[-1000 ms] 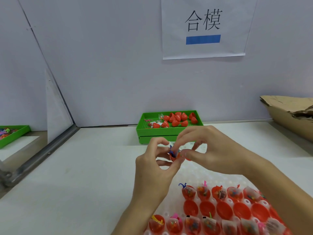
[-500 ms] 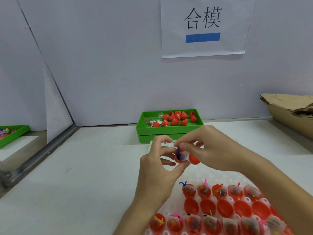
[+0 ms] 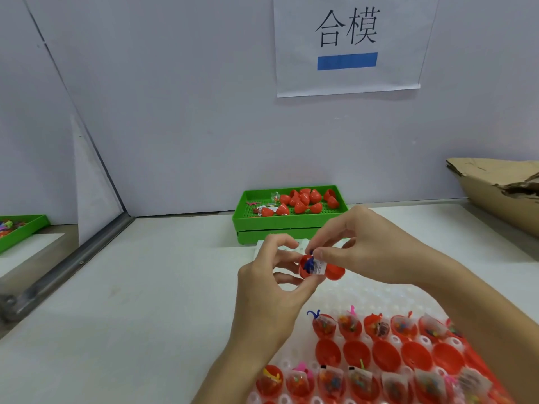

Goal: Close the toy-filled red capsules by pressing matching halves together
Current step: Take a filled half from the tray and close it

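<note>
We read one sign only: a white paper sheet fixed to the grey back wall, high above the green tray; it bears two large black characters, 合模, and directly beneath them a solid blue bar with no writing on it; nearer us than the tray, a small white label shows on the packet between the hands, but its print is too small for us to read.

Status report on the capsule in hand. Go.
Left hand grips filled red half, fingers curled. Right hand holds empty half beside it. Halves apart, not closed. Blue toy and packet stick out past the rim, in the way.
</note>
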### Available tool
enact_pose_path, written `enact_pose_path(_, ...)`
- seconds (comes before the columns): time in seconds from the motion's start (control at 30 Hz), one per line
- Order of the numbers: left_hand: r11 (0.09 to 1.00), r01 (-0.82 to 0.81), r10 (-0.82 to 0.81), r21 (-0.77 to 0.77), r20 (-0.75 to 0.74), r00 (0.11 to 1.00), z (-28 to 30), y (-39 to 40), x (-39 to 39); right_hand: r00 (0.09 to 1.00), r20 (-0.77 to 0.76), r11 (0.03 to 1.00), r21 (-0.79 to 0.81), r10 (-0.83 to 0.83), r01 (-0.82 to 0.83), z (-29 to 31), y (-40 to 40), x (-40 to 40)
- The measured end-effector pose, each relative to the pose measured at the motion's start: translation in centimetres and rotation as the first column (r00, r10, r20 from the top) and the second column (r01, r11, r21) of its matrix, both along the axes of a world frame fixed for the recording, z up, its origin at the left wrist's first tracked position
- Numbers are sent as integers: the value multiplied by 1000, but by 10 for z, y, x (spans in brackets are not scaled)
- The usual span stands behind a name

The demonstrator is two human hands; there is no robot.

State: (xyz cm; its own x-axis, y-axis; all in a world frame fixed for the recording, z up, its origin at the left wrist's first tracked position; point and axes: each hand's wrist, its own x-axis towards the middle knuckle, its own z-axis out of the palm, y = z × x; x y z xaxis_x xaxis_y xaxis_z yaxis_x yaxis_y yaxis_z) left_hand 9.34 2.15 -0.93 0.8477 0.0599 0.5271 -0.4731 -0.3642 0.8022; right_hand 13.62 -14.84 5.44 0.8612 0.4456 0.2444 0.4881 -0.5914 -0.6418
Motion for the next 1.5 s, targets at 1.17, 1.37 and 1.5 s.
enact_pose_path(1.17, 995, -101, 99, 24, 96, 990, 2, 1, 1, 991, -89, 994, 19, -103, 105, -2, -7, 8)
enact_pose_path(1.37, 992, -122, 123, -27, 64, 990, 3, 3, 1, 919, -384, 996, 37, 88, -80, 2, -16, 4)
enact_pose_path(1.5, 991, -113, 115, -68, 30, 993, 3, 3, 2, 980, -192, 998, 51, 56, -47, 2, -13, 5)
